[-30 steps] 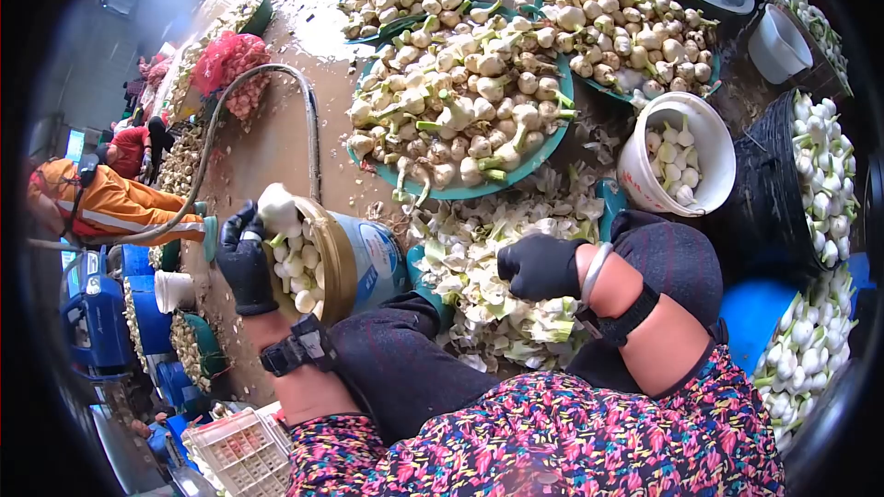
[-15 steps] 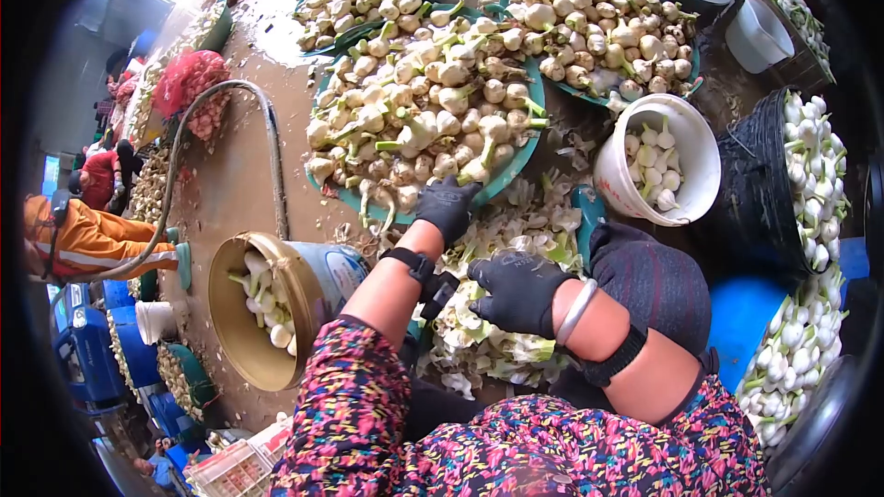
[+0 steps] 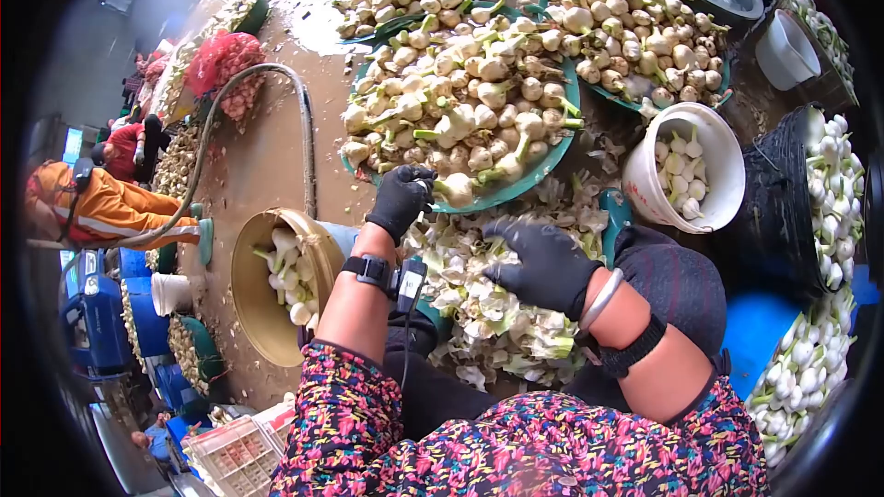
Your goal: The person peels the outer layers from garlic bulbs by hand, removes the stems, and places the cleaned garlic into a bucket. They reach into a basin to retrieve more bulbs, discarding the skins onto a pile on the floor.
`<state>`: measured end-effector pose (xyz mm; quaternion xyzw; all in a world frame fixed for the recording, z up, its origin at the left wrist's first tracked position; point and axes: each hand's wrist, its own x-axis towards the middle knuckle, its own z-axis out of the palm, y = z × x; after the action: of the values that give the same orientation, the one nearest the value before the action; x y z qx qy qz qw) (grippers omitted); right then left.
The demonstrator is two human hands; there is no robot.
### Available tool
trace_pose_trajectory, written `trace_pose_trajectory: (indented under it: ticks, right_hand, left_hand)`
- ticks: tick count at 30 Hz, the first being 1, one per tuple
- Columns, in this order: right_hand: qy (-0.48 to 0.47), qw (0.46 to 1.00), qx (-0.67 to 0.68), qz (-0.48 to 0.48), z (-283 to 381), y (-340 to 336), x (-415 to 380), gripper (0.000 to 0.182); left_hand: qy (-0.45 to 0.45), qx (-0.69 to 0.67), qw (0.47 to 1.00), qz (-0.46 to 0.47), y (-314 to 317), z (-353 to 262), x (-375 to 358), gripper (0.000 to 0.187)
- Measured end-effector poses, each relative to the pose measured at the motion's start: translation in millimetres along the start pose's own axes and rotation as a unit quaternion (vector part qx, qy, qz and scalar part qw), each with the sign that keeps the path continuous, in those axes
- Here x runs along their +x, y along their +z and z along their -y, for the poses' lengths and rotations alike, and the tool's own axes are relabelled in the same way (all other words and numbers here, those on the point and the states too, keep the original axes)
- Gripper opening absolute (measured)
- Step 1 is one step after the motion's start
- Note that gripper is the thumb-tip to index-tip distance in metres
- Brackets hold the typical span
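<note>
My left hand, in a black glove, is closed at the near edge of a green basin heaped with garlic bulbs. Between its curled fingers shows a pale bit of a garlic bulb, mostly hidden. My right hand, also black-gloved, hovers over a pile of garlic peelings and trimmings in front of me. Its thumb and fingers are apart, the fingertips smeared by motion, and I see nothing between them.
A tan bucket with trimmed bulbs stands left; a white bucket with bulbs stands right. Beyond it are a black tub of white bulbs and more full basins. A hose arches at left, near a person in orange trousers.
My left hand has drawn back from the basin's bulbs toward me, fingers curled. My right hand has opened and lifted slightly. The whole view has shifted to the right.
</note>
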<state>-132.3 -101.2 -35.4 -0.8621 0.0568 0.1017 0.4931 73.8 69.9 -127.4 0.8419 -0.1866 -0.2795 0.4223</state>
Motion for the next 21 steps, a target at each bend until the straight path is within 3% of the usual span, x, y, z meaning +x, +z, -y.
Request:
trace_pose_trajectory:
  ticks: [2,3,5,6,8,9,11,12,13,15,18,21]
  right_hand:
    - [-0.038,0.99,0.047,-0.124,-11.5,11.3,7.9,0.065]
    - [0.002,0.99,0.065,-0.129,-4.0,6.1,10.1,0.074]
    - [-0.082,0.965,0.171,-0.18,-7.9,13.1,22.5,0.073]
    - [-0.085,0.965,0.171,-0.182,-4.0,12.7,23.8,0.073]
    - [-0.084,0.873,0.468,-0.11,4.2,13.8,26.2,0.069]
    - [-0.088,0.873,0.467,-0.107,8.2,13.0,25.9,0.069]
    - [-0.071,0.847,0.522,-0.069,15.8,11.6,22.7,0.065]
    - [-0.075,0.836,0.541,-0.056,14.5,14.6,22.2,0.065]
    - [-0.074,0.837,0.54,-0.053,13.2,18.3,21.9,0.065]
    - [-0.088,0.824,0.557,-0.058,11.3,22.8,21.8,0.062]
    - [-0.059,0.818,0.568,-0.066,9.2,20.1,18.7,0.056]
    - [-0.017,0.804,0.592,-0.055,5.7,17.7,16.8,0.052]
  left_hand:
    - [0.004,-0.181,0.983,0.019,-7.6,-42.0,-27.4,0.023]
    - [0.007,-0.18,0.984,0.016,-13.0,-62.8,-42.8,0.023]
    - [0.001,-0.257,0.964,0.068,-20.9,-100.1,-73.7,0.022]
    - [0.004,-0.255,0.965,0.067,-19.7,-112.0,-86.8,0.022]
    - [0.041,-0.326,0.944,0.04,-14.4,-124.8,-109.4,0.023]
    - [0.043,-0.325,0.944,0.035,-12.7,-118.9,-112.8,0.023]
    - [0.287,-0.065,0.956,0.004,-7.8,-102.3,-116.5,0.027]
    - [0.143,-0.295,0.945,0.01,0.8,-99.0,-121.2,0.029]
    - [0.241,-0.045,0.967,-0.064,4.7,-94.7,-122.2,0.029]
    - [0.203,-0.183,0.959,-0.074,14.4,-91.2,-121.5,0.031]
    - [0.136,-0.275,0.951,-0.042,17.0,-104.7,-127.4,0.031]
    - [0.153,-0.266,0.952,-0.014,14.3,-111.6,-127.7,0.029]
